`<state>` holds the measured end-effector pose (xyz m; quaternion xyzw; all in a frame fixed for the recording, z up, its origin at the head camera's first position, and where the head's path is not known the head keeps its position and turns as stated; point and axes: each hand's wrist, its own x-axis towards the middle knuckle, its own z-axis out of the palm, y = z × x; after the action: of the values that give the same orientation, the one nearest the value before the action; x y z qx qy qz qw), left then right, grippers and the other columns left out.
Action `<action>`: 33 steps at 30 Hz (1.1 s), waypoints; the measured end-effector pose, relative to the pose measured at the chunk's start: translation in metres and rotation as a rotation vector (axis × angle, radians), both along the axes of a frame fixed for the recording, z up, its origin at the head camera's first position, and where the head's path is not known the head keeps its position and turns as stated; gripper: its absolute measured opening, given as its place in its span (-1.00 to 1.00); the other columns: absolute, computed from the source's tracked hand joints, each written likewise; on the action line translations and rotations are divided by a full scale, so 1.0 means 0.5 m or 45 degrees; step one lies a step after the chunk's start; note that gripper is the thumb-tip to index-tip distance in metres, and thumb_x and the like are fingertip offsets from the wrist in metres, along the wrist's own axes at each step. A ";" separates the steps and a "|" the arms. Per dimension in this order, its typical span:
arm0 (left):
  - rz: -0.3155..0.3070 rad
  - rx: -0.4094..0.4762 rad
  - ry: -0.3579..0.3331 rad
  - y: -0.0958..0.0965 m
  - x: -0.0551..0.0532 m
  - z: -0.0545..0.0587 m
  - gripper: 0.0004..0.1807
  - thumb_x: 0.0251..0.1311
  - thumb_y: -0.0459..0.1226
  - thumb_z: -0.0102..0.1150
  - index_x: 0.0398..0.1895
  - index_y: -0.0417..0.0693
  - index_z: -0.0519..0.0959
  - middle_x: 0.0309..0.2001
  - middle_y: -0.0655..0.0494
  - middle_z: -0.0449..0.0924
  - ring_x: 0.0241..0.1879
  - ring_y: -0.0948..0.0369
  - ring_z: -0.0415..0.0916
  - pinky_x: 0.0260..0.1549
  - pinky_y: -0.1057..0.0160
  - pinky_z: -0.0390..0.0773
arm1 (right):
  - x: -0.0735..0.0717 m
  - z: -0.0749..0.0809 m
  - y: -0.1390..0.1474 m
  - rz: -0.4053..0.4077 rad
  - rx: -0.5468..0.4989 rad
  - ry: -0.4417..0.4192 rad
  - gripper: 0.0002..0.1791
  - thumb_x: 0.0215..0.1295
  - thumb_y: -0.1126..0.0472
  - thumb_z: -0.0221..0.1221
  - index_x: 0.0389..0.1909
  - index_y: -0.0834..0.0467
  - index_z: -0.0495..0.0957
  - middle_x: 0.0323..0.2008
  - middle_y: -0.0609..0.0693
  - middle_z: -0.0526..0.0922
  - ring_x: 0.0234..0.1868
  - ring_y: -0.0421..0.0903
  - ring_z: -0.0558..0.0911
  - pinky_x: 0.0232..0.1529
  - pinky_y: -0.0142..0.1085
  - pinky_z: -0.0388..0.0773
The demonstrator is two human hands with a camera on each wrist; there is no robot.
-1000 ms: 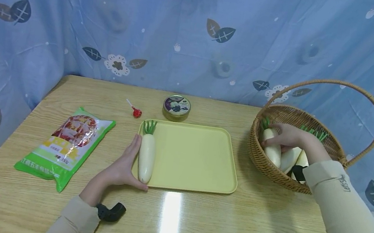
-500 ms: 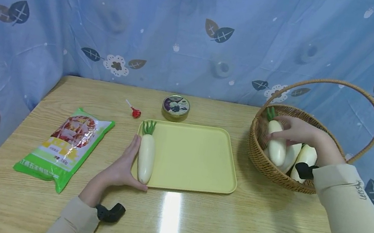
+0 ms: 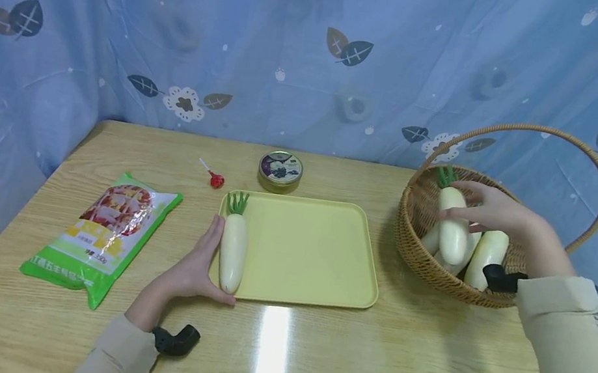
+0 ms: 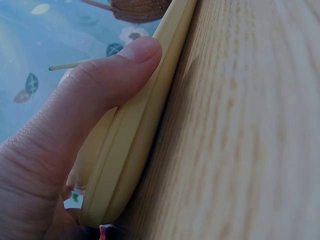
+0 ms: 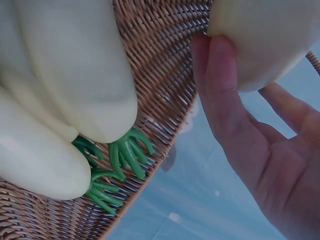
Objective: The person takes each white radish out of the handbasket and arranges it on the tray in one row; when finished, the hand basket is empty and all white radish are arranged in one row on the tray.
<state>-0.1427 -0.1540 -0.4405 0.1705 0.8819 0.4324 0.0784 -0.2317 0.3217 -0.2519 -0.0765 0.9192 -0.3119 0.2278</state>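
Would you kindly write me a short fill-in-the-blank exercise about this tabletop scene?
1. The left hand touches the edge of the yellow ____.
2. Exactly ____ radish lies on it.
3. The right hand holds another radish, whose leaves are ____.
4. In the head view, the tin stands to the ____ of the lollipop.

Missing words: tray; one; green; right.

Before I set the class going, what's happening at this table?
A person's right hand grips a white radish at the wicker basket, where more radishes lie. Their left hand rests against a corner of the yellow tray, which bears another radish along its left side. A green-edged bag lies left of the tray.
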 end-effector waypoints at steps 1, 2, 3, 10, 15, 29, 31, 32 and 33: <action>0.000 0.001 0.001 0.000 -0.001 -0.001 0.63 -0.61 0.10 0.57 0.40 -0.10 -0.48 0.41 -0.12 -0.59 0.36 -0.12 -0.50 0.24 -0.20 -0.18 | 0.002 0.002 0.000 -0.011 -0.006 0.005 -0.09 0.24 0.00 0.13 0.41 0.24 -0.18 0.23 0.47 0.03 0.12 0.33 0.33 -0.09 -0.07 0.53; 0.000 0.003 -0.001 0.000 -0.001 -0.001 0.62 -0.61 0.10 0.57 0.40 -0.10 -0.48 0.41 -0.11 -0.60 0.36 -0.12 -0.50 0.24 -0.20 -0.18 | 0.004 0.003 0.000 -0.016 -0.014 0.009 -0.09 0.23 0.00 0.13 0.41 0.23 -0.17 0.22 0.46 0.03 0.11 0.32 0.33 -0.10 -0.08 0.53; 0.001 0.003 -0.002 -0.001 -0.001 -0.001 0.62 -0.60 0.10 0.57 0.40 -0.09 -0.48 0.41 -0.11 -0.60 0.36 -0.12 -0.50 0.24 -0.21 -0.19 | 0.007 0.004 -0.001 -0.018 -0.016 0.016 -0.09 0.23 -0.01 0.13 0.41 0.23 -0.17 0.22 0.46 0.03 0.11 0.32 0.33 -0.11 -0.08 0.54; 0.002 -0.001 -0.011 -0.001 0.000 -0.003 0.63 -0.62 0.10 0.57 0.40 -0.09 -0.49 0.41 -0.12 -0.61 0.36 -0.12 -0.50 0.24 -0.19 -0.19 | 0.032 0.008 -0.003 -0.068 -0.036 0.049 -0.10 0.22 -0.03 0.15 0.41 0.17 -0.13 0.21 0.42 0.06 0.10 0.29 0.34 -0.14 -0.07 0.55; 0.003 0.000 -0.013 -0.002 0.000 -0.002 0.63 -0.61 0.09 0.57 0.40 -0.10 -0.49 0.40 -0.13 -0.60 0.36 -0.11 -0.51 0.24 -0.19 -0.19 | 0.049 0.013 -0.008 -0.082 -0.034 0.093 -0.10 0.21 -0.05 0.15 0.42 0.15 -0.12 0.21 0.40 0.07 0.09 0.29 0.35 -0.15 -0.06 0.55; -0.007 -0.002 0.022 0.000 -0.004 -0.002 0.64 -0.63 0.10 0.57 0.40 -0.13 -0.48 0.41 -0.16 -0.57 0.37 -0.06 -0.50 0.26 -0.15 -0.19 | 0.091 0.022 -0.035 -0.067 0.036 0.217 -0.12 0.19 -0.06 0.17 0.41 0.13 -0.06 0.18 0.39 0.14 -0.14 0.20 0.54 -0.30 -0.09 0.58; -0.004 -0.008 0.027 0.000 -0.005 -0.003 0.64 -0.64 0.10 0.57 0.40 -0.13 -0.48 0.41 -0.16 -0.57 0.37 -0.07 -0.49 0.26 -0.16 -0.18 | 0.096 0.023 -0.041 -0.052 0.027 0.224 -0.12 0.20 -0.04 0.16 0.41 0.13 -0.07 0.18 0.39 0.15 -0.18 0.16 0.56 -0.31 -0.09 0.58; -0.003 -0.010 0.027 -0.001 -0.005 -0.002 0.64 -0.64 0.11 0.57 0.40 -0.12 -0.48 0.41 -0.16 -0.57 0.37 -0.07 -0.49 0.25 -0.16 -0.18 | 0.099 0.023 -0.043 -0.043 0.018 0.226 -0.13 0.20 -0.03 0.16 0.41 0.13 -0.07 0.18 0.39 0.15 -0.18 0.16 0.57 -0.31 -0.10 0.58; -0.002 -0.014 0.026 -0.001 -0.005 -0.003 0.64 -0.64 0.11 0.57 0.40 -0.12 -0.48 0.41 -0.16 -0.57 0.37 -0.07 -0.49 0.25 -0.16 -0.18 | 0.101 0.024 -0.046 -0.036 0.010 0.229 -0.13 0.21 -0.03 0.16 0.41 0.13 -0.07 0.18 0.39 0.15 -0.19 0.15 0.56 -0.31 -0.10 0.58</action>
<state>-0.1452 -0.1544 -0.4417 0.1752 0.8848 0.4259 0.0706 -0.1811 0.2989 -0.2400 -0.0905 0.9381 -0.3035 0.1404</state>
